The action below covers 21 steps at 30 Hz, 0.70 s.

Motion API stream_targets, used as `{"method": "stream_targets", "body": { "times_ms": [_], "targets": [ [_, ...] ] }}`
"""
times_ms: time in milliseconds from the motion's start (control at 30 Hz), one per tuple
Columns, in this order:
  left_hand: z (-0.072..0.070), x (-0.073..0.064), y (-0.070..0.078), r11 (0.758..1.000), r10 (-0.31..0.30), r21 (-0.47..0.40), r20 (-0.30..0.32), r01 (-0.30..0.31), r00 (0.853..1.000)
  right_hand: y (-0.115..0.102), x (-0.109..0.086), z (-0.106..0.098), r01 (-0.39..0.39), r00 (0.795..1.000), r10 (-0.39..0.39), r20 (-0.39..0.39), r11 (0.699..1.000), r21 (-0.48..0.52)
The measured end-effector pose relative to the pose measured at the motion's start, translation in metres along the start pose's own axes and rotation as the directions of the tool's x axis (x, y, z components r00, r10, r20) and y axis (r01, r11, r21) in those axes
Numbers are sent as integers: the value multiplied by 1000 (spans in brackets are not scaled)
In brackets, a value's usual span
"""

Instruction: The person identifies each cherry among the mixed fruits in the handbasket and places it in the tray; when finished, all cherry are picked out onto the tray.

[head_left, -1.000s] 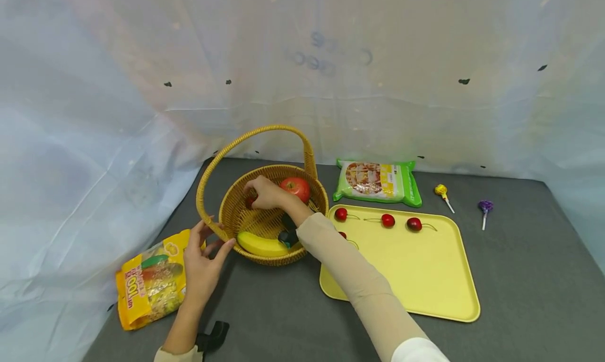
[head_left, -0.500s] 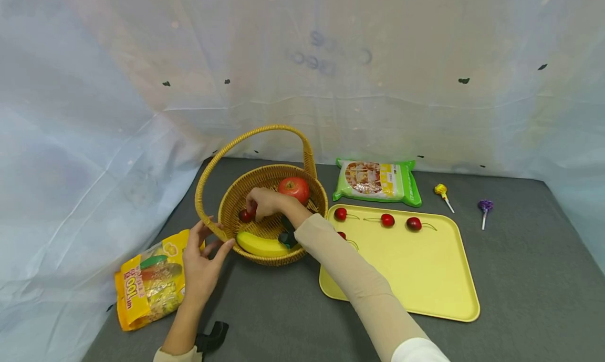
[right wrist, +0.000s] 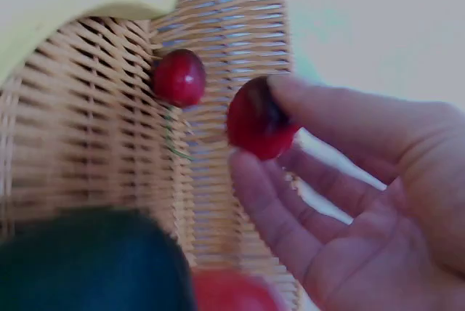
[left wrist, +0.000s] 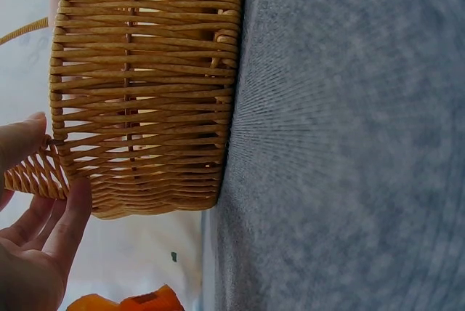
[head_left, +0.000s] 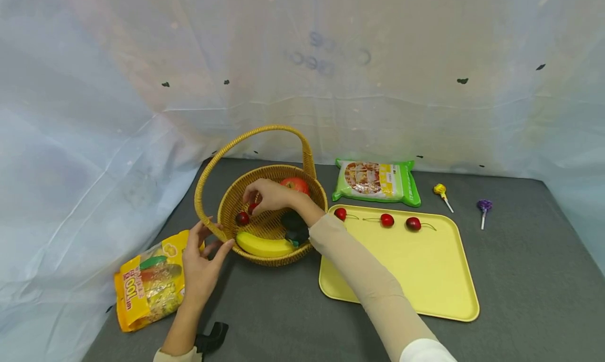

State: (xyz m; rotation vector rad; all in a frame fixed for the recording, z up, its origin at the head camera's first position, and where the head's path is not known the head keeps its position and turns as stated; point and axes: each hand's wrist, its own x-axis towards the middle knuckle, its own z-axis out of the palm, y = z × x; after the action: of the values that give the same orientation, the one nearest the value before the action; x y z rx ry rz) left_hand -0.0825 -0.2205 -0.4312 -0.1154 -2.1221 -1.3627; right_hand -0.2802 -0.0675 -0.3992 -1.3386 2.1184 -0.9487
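Observation:
A woven basket (head_left: pixel 227 204) with a tall handle holds a banana (head_left: pixel 264 245), an apple (head_left: pixel 296 183), a dark eggplant-like thing (head_left: pixel 295 224) and a loose cherry (head_left: pixel 242 218). My right hand (head_left: pixel 267 194) reaches into the basket and pinches a second cherry (right wrist: pixel 256 128) between thumb and fingertip, just above the weave, with the loose cherry (right wrist: pixel 179 77) beside it. My left hand (head_left: pixel 202 254) holds the base of the basket handle (left wrist: pixel 33 174) between thumb and fingers at the near left rim.
A yellow tray (head_left: pixel 425 278) right of the basket carries three cherries (head_left: pixel 387 220) along its far edge. A green snack bag (head_left: pixel 378 181) and two lollipops (head_left: pixel 484 207) lie behind it. An orange snack bag (head_left: pixel 144 286) lies by my left wrist. White sheeting walls the table.
My right hand shifted a little right and up inside the basket. One cherry now lies free on the basket floor while another stays in my fingertips. The left hand has not moved.

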Motion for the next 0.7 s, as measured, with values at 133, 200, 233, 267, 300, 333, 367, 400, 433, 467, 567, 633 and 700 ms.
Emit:
{"method": "stream_targets", "body": {
  "times_ms": [133, 200, 233, 267, 300, 333, 367, 400, 433, 467, 567, 633, 700],
  "targets": [
    [0, 1, -1, 1000, 13, 1, -1, -13, 1000, -2, -26, -16, 84, 995, -82, -47, 995, 46],
    [1, 1, -2, 1000, 20, -4, -4, -20, 1000, -4, -43, -24, 119, 990, -112, -89, 989, 84],
    [1, 1, -2, 1000, 25, -7, -4, -25, 1000, -5, -52, -28, 134, 986, -122, -116, 986, 103],
    [1, 1, -3, 1000, 28, -10, -4, -28, 1000, -4, -63, -31, 150, 980, -132, -150, 982, 116],
    [2, 1, -3, 999, 30, -13, -4, -30, 1000, -3, -73, -33, 167, 972, -142, -187, 978, 122],
    [2, 1, -3, 999, 31, -17, -4, -31, 1000, -3, -84, -35, 183, 963, -152, -221, 975, 125],
    [2, 1, -3, 999, 31, -19, -4, -31, 1000, -1, -96, -36, 196, 954, -160, -255, 973, 123],
    [2, 0, -3, 999, 33, -16, -3, -33, 999, 0, -108, -38, 205, 944, -164, -287, 972, 116],
    [3, 0, -3, 999, 34, -13, -3, -34, 999, 3, -120, -39, 207, 933, -166, -318, 973, 100],
    [2, 0, -3, 999, 33, -10, -4, -33, 999, 5, -132, -40, 204, 924, -165, -345, 976, 79],
    [2, 0, -3, 1000, 30, 1, -6, -30, 1000, 16, -167, -43, 174, 905, -141, -402, 984, 47],
    [2, 0, -3, 1000, 30, 3, -6, -30, 1000, 25, -190, -42, 132, 899, -105, -426, 991, 35],
    [2, 0, -3, 1000, 27, -2, -5, -27, 1000, 36, -210, -39, 90, 898, -67, -435, 995, 31]
  ]
}}
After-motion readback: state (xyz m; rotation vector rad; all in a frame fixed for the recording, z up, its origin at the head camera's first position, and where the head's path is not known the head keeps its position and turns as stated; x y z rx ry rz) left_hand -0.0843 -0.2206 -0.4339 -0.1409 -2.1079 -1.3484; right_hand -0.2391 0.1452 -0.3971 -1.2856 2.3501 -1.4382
